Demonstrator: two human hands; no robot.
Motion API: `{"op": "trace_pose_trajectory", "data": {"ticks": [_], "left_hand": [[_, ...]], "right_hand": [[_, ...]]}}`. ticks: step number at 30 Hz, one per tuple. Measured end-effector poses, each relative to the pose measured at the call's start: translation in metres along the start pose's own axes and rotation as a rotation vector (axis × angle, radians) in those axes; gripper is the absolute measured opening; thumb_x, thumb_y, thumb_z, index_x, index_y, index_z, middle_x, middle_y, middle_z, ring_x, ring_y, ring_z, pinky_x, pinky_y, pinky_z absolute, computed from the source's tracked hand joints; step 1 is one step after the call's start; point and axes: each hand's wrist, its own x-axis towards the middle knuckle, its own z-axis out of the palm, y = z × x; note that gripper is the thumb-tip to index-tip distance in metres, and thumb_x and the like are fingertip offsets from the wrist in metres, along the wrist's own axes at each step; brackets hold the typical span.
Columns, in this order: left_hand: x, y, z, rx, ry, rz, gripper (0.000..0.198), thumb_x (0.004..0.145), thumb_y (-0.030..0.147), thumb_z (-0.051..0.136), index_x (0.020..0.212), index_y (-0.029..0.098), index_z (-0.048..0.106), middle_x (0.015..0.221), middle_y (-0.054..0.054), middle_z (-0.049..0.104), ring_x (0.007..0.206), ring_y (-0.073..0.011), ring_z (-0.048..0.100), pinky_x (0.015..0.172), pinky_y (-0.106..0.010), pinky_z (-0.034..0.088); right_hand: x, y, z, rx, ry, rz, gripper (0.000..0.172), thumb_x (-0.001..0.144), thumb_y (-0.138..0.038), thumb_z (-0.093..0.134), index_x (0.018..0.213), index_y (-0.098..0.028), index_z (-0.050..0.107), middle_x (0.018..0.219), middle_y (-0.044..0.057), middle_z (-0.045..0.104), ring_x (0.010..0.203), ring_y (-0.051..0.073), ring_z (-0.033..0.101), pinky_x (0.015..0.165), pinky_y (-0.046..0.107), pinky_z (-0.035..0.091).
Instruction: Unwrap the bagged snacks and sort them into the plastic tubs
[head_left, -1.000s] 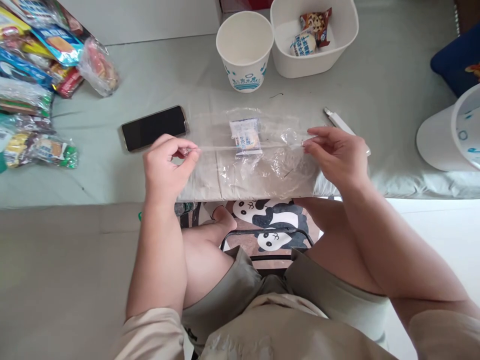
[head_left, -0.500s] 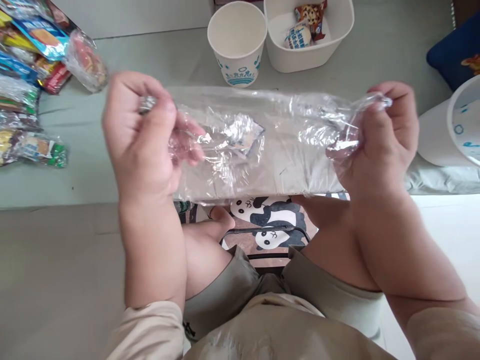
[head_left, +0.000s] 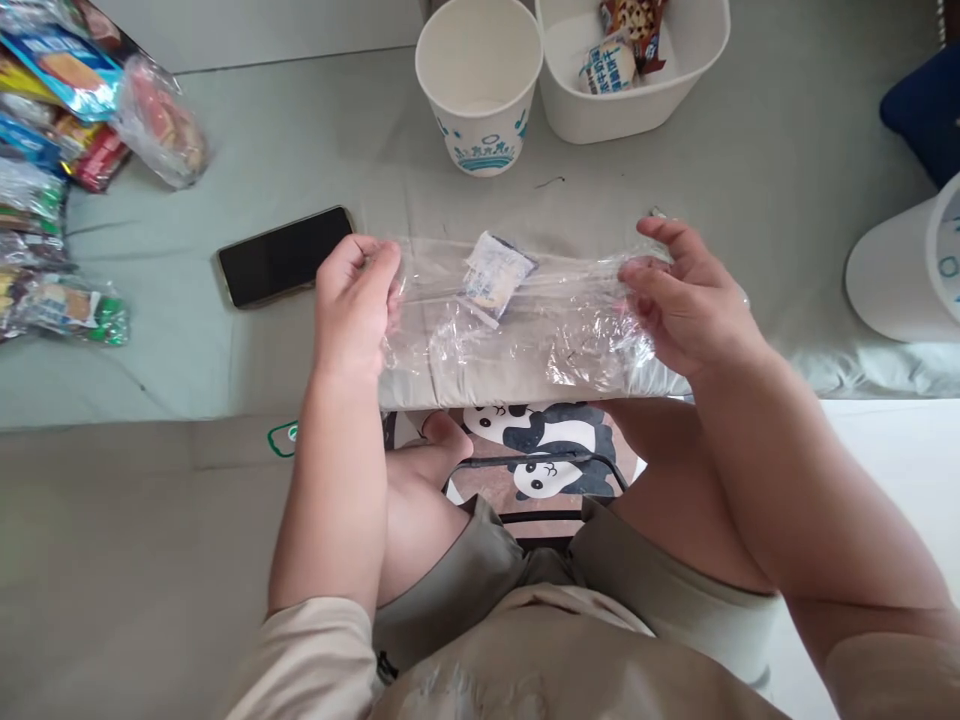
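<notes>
Head view: your left hand (head_left: 352, 310) pinches left end of clear bag (head_left: 540, 335), right hand (head_left: 682, 310) pinches right end. Bag lies stretched at table (head_left: 337, 150) near edge, small packet (head_left: 495, 280) inside. Film likely light, limp, slippery: grip by ends.

The plastic bag (head_left: 517, 325) sits mid-frame on the surface (head_left: 750, 150), between the left hand (head_left: 352, 305) and the right hand (head_left: 686, 305), with a small packet (head_left: 493, 277) inside it. A phone (head_left: 283, 255) lies just left of the left hand. Above the bag stands a paper cup (head_left: 478, 80), and right of the cup a tub (head_left: 675, 95) holds two snacks (head_left: 609, 68). Snack packets (head_left: 52, 150) are piled at upper left.
</notes>
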Motion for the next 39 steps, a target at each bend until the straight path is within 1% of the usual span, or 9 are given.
{"op": "trace_pose_trajectory", "data": {"ticks": [4, 9, 14, 20, 23, 28, 30, 35, 39], "left_hand": [[0.005, -0.003, -0.008, -0.045, -0.017, -0.076, 0.025, 0.086, 0.018, 0.075, 0.07, 0.021, 0.056, 0.054, 0.007, 0.04, 0.043, -0.0042, 0.034, 0.039, -0.021, 0.016], [0.006, -0.007, -0.016, -0.077, -0.061, -0.16, 0.013, 0.079, 0.015, 0.077, 0.072, 0.018, 0.067, 0.067, 0.002, 0.059, 0.055, -0.0066, 0.059, 0.054, -0.019, 0.051], [0.014, -0.024, -0.021, 0.076, -0.098, -0.064, 0.029, 0.081, 0.039, 0.084, 0.082, 0.025, 0.059, 0.066, 0.005, 0.063, 0.039, -0.0075, 0.053, 0.036, -0.022, 0.029], [0.01, -0.026, -0.015, 0.016, -0.151, 0.099, 0.044, 0.078, 0.061, 0.084, 0.087, 0.028, 0.057, 0.047, 0.01, 0.05, 0.028, -0.0057, 0.033, 0.033, -0.025, 0.012], [0.005, -0.02, -0.009, -0.034, -0.115, 0.106, 0.047, 0.075, 0.059, 0.087, 0.083, 0.028, 0.053, 0.044, 0.011, 0.042, 0.029, -0.005, 0.028, 0.033, -0.026, 0.007], [-0.002, -0.028, 0.007, -0.16, 0.063, 0.103, 0.041, 0.085, 0.052, 0.077, 0.087, 0.027, 0.045, 0.05, 0.013, 0.04, 0.031, -0.0044, 0.028, 0.034, -0.025, 0.006], [-0.011, -0.036, 0.018, -0.185, 0.138, 0.115, 0.035, 0.093, 0.052, 0.067, 0.091, 0.028, 0.042, 0.049, 0.014, 0.039, 0.029, -0.0045, 0.024, 0.035, -0.025, 0.006], [-0.051, -0.045, 0.038, -0.09, 0.12, 0.295, 0.032, 0.101, 0.058, 0.055, 0.103, 0.03, 0.041, 0.055, 0.014, 0.053, 0.031, -0.0051, 0.035, 0.036, -0.023, 0.016], [-0.077, -0.044, 0.039, -0.092, 0.013, 0.413, 0.028, 0.102, 0.057, 0.054, 0.106, 0.033, 0.039, 0.063, 0.012, 0.066, 0.039, -0.0094, 0.054, 0.038, -0.021, 0.036]], "right_hand": [[0.007, 0.003, 0.004, 0.056, 0.084, 0.002, 0.051, 0.079, -0.029, 0.082, 0.121, -0.036, 0.053, 0.083, -0.006, 0.061, 0.057, 0.009, 0.056, 0.05, 0.024, 0.046], [-0.003, 0.006, 0.0, -0.009, -0.085, 0.056, 0.074, 0.072, -0.029, 0.089, 0.135, -0.037, 0.05, 0.089, -0.003, 0.071, 0.08, 0.018, 0.071, 0.065, 0.029, 0.056], [-0.002, 0.015, 0.0, 0.068, -0.123, -0.081, 0.066, 0.068, -0.027, 0.09, 0.125, -0.036, 0.058, 0.074, -0.01, 0.062, 0.075, 0.014, 0.072, 0.077, 0.031, 0.062], [0.007, 0.024, 0.007, 0.107, 0.027, -0.136, 0.061, 0.081, -0.026, 0.08, 0.132, -0.041, 0.05, 0.076, -0.011, 0.063, 0.039, 0.007, 0.047, 0.043, 0.024, 0.042], [0.009, 0.02, 0.003, 0.109, 0.09, -0.141, 0.062, 0.079, -0.028, 0.083, 0.132, -0.039, 0.052, 0.081, -0.009, 0.066, 0.043, 0.007, 0.045, 0.049, 0.025, 0.046], [0.017, 0.016, -0.01, 0.223, 0.242, -0.232, 0.049, 0.08, -0.038, 0.08, 0.121, -0.039, 0.054, 0.098, -0.002, 0.069, 0.072, 0.014, 0.063, 0.067, 0.028, 0.056], [0.013, 0.015, -0.008, 0.255, 0.173, -0.197, 0.04, 0.085, -0.057, 0.07, 0.114, -0.035, 0.055, 0.102, 0.002, 0.069, 0.089, 0.019, 0.07, 0.078, 0.035, 0.06], [-0.013, 0.006, 0.022, 0.289, -0.19, 0.031, 0.071, 0.073, -0.092, 0.059, 0.107, -0.03, 0.062, 0.107, 0.009, 0.076, 0.107, 0.03, 0.075, 0.089, 0.048, 0.063], [-0.023, 0.0, 0.038, 0.339, -0.219, 0.053, 0.05, 0.07, -0.07, 0.08, 0.097, -0.03, 0.068, 0.101, 0.003, 0.079, 0.102, 0.024, 0.077, 0.091, 0.044, 0.064]]}}
